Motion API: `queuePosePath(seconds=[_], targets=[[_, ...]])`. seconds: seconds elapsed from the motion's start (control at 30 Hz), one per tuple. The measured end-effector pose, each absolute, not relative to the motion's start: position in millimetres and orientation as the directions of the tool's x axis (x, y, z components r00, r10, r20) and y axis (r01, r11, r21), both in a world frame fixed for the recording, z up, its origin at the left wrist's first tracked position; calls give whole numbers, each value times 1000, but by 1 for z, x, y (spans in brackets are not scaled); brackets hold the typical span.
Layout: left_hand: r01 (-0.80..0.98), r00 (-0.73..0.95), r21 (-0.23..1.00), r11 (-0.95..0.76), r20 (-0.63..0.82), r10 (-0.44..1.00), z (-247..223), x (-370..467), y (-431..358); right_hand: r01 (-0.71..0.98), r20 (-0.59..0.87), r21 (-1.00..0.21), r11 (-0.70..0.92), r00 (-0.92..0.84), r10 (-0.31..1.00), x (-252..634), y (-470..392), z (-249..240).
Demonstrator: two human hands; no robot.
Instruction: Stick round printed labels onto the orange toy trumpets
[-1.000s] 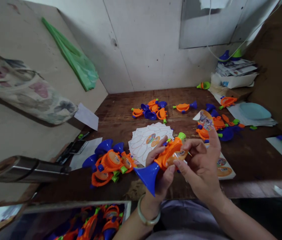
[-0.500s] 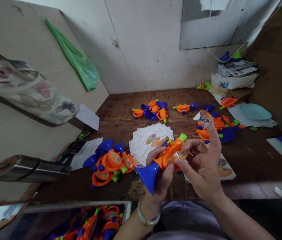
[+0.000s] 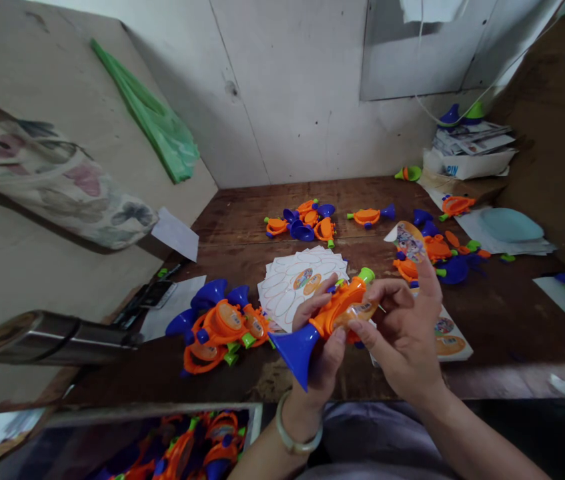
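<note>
The left hand (image 3: 329, 357) grips the toy trumpet (image 3: 337, 308) above the bench's front edge (image 3: 357, 390); the right hand (image 3: 409, 343) pinches the oval label (image 3: 355, 315) at its side, a sticker (image 3: 409, 241) clinging to one raised finger. The trumpet looks light, stiff and slightly slippery (best held round the body); room seems easiest upward, sheets (image 3: 282, 287) lying toward the back edge.

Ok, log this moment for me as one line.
left hand: holding toy trumpet | right hand: pinching oval sticker against its body, second sticker on raised finger | tabletop: fanned sticker sheets, trumpet pile
</note>
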State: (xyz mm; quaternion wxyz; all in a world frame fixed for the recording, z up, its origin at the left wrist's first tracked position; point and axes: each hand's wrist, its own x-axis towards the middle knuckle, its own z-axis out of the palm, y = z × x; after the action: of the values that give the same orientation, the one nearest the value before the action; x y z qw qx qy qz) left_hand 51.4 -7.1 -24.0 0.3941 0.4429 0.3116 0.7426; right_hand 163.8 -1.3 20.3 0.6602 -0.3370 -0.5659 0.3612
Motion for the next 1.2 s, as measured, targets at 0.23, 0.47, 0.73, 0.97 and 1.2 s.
queuePosePath(seconds=[0.23,0.47,0.73,0.97,1.2], targets=[[-324,-323,751,-576,484,813,-18,56,-12,221,732,-681,698,173,659,170,8,19],[-291,-293,763,-577,503,813,-13,53,-21,173,565,-825,539,220,795,175,11,24],[-209,-302,790,-576,508,806,-14,50,-22,144,521,-854,501,247,817,168,8,24],[-328,-330,814,-479,377,866,-15,49,-19,320,638,-769,553,331,696,179,28,15],[-573,-261,781,-248,113,959,-19,55,-12,-192,328,-926,325,16,944,176,27,15]])
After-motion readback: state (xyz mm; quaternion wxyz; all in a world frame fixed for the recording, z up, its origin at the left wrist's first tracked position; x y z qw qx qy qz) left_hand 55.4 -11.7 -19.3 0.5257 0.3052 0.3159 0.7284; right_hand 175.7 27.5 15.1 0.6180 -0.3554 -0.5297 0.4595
